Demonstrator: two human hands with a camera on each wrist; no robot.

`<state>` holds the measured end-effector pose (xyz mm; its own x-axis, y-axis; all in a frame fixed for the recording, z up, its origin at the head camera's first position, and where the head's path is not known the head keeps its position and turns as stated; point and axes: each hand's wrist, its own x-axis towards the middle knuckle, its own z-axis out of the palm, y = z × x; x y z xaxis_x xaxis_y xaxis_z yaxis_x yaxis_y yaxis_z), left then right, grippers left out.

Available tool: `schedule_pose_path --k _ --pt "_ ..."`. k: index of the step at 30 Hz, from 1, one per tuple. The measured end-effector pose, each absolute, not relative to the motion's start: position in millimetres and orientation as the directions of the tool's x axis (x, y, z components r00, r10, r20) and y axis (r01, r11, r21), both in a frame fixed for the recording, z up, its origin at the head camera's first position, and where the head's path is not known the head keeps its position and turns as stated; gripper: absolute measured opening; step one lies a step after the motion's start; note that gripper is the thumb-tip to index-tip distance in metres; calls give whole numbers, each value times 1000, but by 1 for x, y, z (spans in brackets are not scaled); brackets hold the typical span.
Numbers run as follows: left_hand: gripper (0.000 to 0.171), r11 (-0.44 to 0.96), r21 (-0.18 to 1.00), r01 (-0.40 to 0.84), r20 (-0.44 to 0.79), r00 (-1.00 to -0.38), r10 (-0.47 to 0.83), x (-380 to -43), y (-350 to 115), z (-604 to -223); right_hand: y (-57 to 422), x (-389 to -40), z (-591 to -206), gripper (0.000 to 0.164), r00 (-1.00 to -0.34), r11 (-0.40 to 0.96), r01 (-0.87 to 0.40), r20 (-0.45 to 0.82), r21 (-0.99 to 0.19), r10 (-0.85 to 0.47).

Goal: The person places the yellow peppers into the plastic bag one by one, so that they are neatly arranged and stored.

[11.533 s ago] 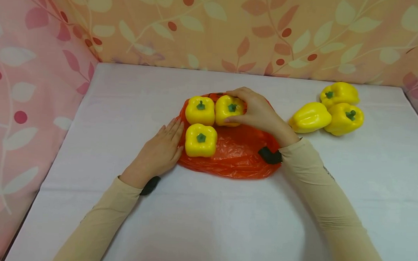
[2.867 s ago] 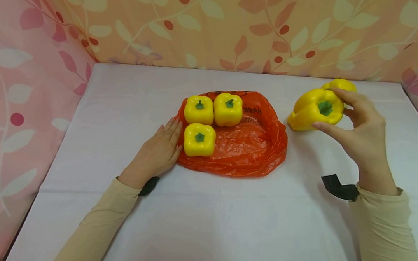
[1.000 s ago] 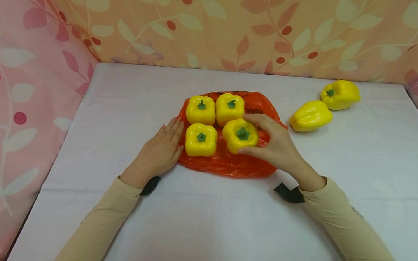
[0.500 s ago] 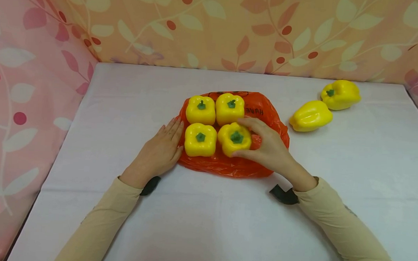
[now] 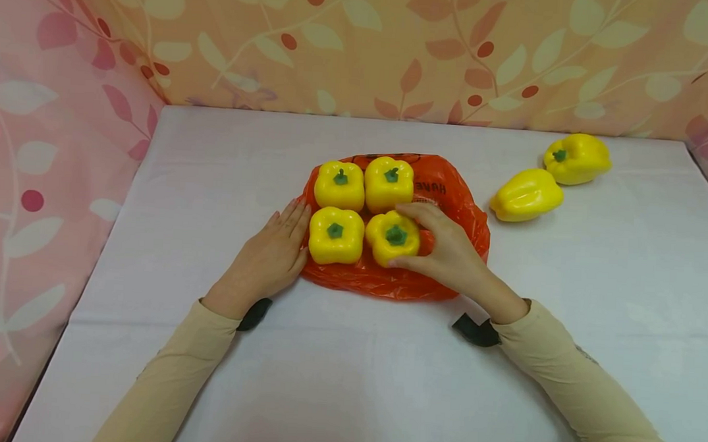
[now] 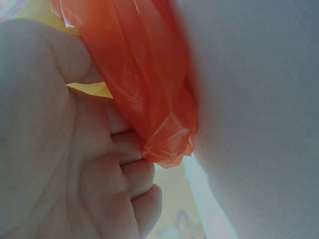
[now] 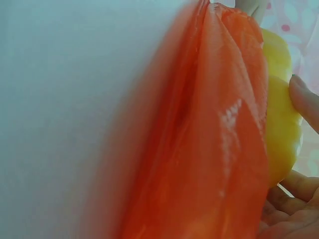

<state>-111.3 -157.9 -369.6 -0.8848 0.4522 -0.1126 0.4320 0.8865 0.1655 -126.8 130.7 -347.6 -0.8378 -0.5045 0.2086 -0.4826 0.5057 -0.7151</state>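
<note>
My right hand (image 5: 450,251) grips a yellow bell pepper (image 5: 382,248) between thumb and fingers, its green stem up, at the front right of a group on a red plastic bag (image 5: 451,176). Three more bell peppers stand upright there: one at back left (image 5: 339,192), one at back right (image 5: 385,194), one at front left (image 5: 331,250). Flat and with straight fingers, my left hand (image 5: 269,257) rests against the bag's left edge. In the left wrist view its fingers lie along the crumpled bag (image 6: 144,74). The right wrist view has thumb and fingers on either side of the pepper (image 7: 281,132).
Two more yellow bell peppers lie on their sides at the back right of the white table (image 5: 347,379), one nearer (image 5: 527,195) and one farther back (image 5: 585,158). Patterned cloth (image 5: 349,62) rises behind the table and along its left side.
The right hand has brought one bell pepper from the right-hand pile onto the bag. Over the last second it slid slightly left toward the front-left pepper. The left hand has stayed in place.
</note>
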Motion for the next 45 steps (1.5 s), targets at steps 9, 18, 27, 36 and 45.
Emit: schedule_pose_path --k 9,18,27,36,45 --pt "64 890 173 422 -120 -888 444 -112 -157 -368 134 -130 -344 80 -837 550 -470 150 -690 -526" --pt "64 889 167 426 -107 -889 446 -113 -157 -369 141 -134 -336 76 -838 576 -438 82 -690 -540" --pt "65 891 172 421 -116 -889 443 -112 -157 -369 139 -133 -337 71 -855 570 -409 79 -713 -513" --pt "64 888 170 427 -122 -885 449 -111 -157 -370 138 -131 -340 73 -861 576 -395 71 -716 -503" --pt "64 888 177 424 -115 -887 447 -111 -157 -369 144 -134 -337 67 -863 548 -388 83 -741 -498"
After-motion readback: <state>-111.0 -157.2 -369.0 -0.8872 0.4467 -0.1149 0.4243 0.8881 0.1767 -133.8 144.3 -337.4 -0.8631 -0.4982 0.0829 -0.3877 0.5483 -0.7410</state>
